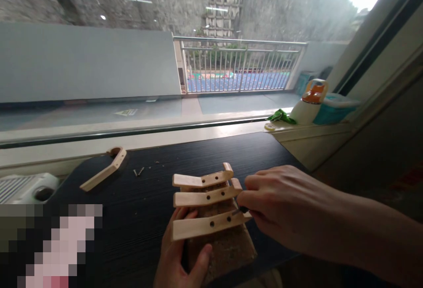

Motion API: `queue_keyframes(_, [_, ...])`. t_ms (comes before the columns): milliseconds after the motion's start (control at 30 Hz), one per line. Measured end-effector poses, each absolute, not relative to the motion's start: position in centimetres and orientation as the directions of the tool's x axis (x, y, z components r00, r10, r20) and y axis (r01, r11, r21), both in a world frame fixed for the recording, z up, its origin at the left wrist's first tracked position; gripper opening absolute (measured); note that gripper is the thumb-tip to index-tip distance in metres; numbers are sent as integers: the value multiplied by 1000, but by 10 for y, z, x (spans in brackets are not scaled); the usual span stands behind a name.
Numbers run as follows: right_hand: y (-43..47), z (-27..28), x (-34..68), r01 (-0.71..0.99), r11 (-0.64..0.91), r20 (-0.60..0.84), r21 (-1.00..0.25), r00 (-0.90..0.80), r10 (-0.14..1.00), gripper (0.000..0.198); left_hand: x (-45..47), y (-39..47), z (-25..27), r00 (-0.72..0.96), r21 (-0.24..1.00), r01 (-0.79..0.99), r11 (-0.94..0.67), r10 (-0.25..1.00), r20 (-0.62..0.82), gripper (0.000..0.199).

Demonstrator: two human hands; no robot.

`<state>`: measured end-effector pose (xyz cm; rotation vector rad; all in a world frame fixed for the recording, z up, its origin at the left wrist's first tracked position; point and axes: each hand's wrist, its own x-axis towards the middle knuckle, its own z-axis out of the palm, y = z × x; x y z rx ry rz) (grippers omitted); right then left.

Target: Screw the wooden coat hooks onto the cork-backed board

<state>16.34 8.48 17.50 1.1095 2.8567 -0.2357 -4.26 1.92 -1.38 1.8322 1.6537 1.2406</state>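
Observation:
My left hand (178,248) is closed around the left side of a brown wooden board (231,248), its thumb on the near face. Three pale, bent wooden hooks lie across the board: a near hook (198,228), a middle hook (191,198) and a far hook (188,181). Each shows two dark holes. My right hand (267,204) is closed on a small tool with a thin metal tip (235,212), mostly hidden by the fingers. The tip is close to the right hole of the near hook; contact cannot be made out.
On the black table (158,217) lie a loose wooden hook (102,171) and a few screws (139,172). Along the windowsill stand a white and orange jug (307,107), a teal box (333,109), a green cloth (280,116) and a tape roll (269,126). Lower left is pixelated.

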Motion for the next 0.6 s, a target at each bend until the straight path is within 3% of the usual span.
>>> queue_keyframes(267, [91, 175, 149, 648, 750, -197, -133, -758, 621, 16, -44, 21, -21, -41, 706, 640, -303, 904, 425, 53])
queue_keyframes(600, [94, 169, 146, 621, 766, -236, -163, -779, 581, 14, -40, 21, -23, -99, 730, 611, -307, 885, 455, 47])
